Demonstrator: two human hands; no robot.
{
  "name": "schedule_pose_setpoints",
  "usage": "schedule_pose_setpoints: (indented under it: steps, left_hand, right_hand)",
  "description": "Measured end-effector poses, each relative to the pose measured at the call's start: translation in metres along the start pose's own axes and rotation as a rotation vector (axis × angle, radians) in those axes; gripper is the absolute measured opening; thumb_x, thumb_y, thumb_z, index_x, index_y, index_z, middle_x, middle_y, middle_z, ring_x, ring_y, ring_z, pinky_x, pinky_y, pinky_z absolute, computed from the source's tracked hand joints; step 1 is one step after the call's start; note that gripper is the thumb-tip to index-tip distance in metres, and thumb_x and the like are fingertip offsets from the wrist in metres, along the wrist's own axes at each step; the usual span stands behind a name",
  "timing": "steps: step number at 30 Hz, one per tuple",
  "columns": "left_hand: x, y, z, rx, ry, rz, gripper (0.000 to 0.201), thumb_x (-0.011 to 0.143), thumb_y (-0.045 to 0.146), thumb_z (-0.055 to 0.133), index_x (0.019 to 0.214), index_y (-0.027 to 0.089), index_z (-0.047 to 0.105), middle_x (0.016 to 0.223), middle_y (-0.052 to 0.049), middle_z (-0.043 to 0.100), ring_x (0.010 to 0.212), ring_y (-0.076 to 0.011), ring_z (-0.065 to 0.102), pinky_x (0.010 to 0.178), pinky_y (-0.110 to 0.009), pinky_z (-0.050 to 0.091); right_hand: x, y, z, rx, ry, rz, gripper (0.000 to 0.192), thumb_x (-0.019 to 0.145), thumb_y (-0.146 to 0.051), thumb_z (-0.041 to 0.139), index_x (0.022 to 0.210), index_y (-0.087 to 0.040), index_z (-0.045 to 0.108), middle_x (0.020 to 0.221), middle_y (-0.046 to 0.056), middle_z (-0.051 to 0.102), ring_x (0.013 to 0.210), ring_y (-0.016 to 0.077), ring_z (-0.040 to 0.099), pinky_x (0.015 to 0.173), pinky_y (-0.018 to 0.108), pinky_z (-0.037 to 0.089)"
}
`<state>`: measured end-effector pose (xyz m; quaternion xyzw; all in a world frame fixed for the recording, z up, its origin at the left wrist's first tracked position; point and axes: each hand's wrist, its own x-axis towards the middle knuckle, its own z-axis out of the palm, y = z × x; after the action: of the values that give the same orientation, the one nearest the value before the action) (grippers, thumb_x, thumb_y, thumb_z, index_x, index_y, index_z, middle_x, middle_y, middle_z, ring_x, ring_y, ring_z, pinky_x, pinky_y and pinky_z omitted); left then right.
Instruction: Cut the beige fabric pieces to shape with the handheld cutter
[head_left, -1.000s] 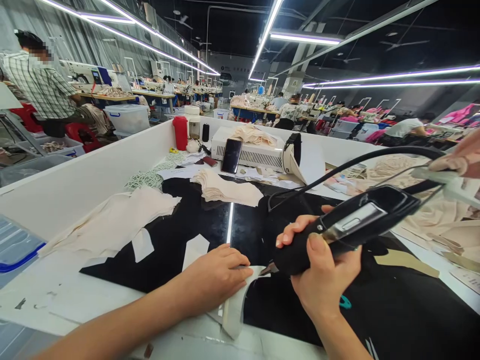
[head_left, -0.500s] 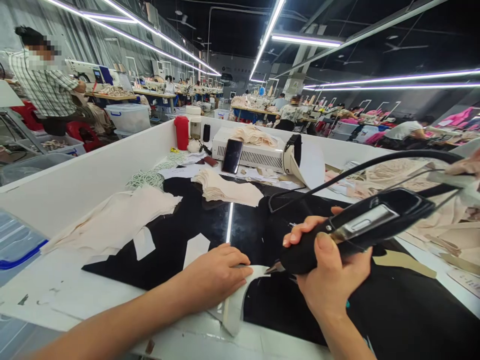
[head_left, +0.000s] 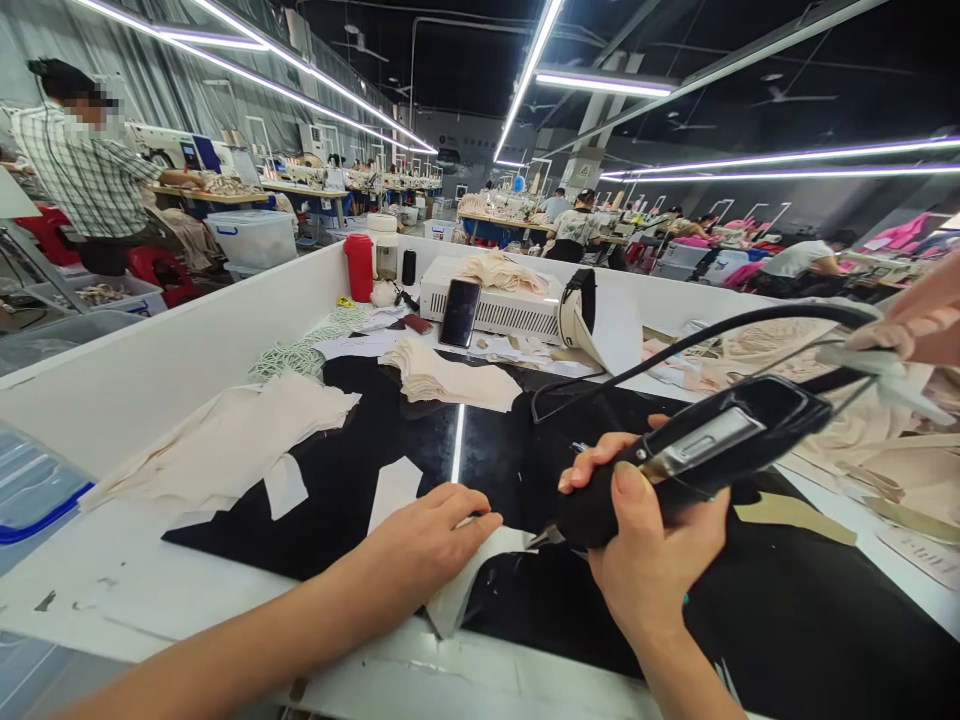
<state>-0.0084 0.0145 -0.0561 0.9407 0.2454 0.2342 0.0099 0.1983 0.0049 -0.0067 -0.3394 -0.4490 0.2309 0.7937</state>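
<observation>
My left hand point(head_left: 435, 545) is closed on a white, curved piece of fabric point(head_left: 457, 595), with thumb and fingers together at its upper bend. Part of the piece is hidden under this hand, and its lower end reaches the front edge of the black sheet. My right hand point(head_left: 652, 550) is wrapped around a black corded hand tool point(head_left: 720, 430) with a metal panel on its side. The tool's pointed metal tip point(head_left: 546, 538) meets the right end of the white piece. Both hands are over the black sheet point(head_left: 360, 480) on the table.
Stacked cream fabric pieces point(head_left: 450, 375) and a larger cream pile point(head_left: 240, 430) lie beyond. A phone point(head_left: 459, 312) leans against a white box point(head_left: 517, 310). At right, another person's hand point(head_left: 922, 315) is near the tool's black cable point(head_left: 697, 330). White walls point(head_left: 187, 350) border the table.
The lower end of the white piece has swung up and left. My right hand and the tool have shifted slightly left. The other person's hand shows more at the right.
</observation>
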Motion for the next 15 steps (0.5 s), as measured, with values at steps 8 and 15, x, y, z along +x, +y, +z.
schedule_pose_setpoints:
  steps: [8, 15]
  left_hand:
    - [0.002, 0.005, -0.008, -0.089, -0.2, -0.104, 0.046, 0.09, -0.011, 0.057, 0.13, 0.011, 0.061, 0.125, -0.014, 0.069, 0.114, -0.0266, 0.07, 0.098, -0.037, 0.064]
    - [-0.001, 0.004, -0.01, -0.096, -0.279, -0.137, 0.042, 0.091, -0.011, 0.057, 0.124, 0.013, 0.065, 0.127, -0.012, 0.069, 0.117, -0.0264, 0.069, 0.1, -0.037, 0.063]
  right_hand:
    - [-0.012, -0.008, -0.001, -0.016, 0.008, -0.021, 0.044, 0.088, -0.024, 0.087, 0.123, -0.027, 0.062, 0.085, -0.005, 0.073, 0.061, 0.0147, 0.069, 0.057, 0.033, 0.062]
    - [-0.018, -0.012, 0.0, -0.016, 0.013, -0.056, 0.043, 0.089, -0.019, 0.085, 0.125, -0.027, 0.063, 0.086, -0.005, 0.074, 0.061, 0.0141, 0.07, 0.058, 0.032, 0.062]
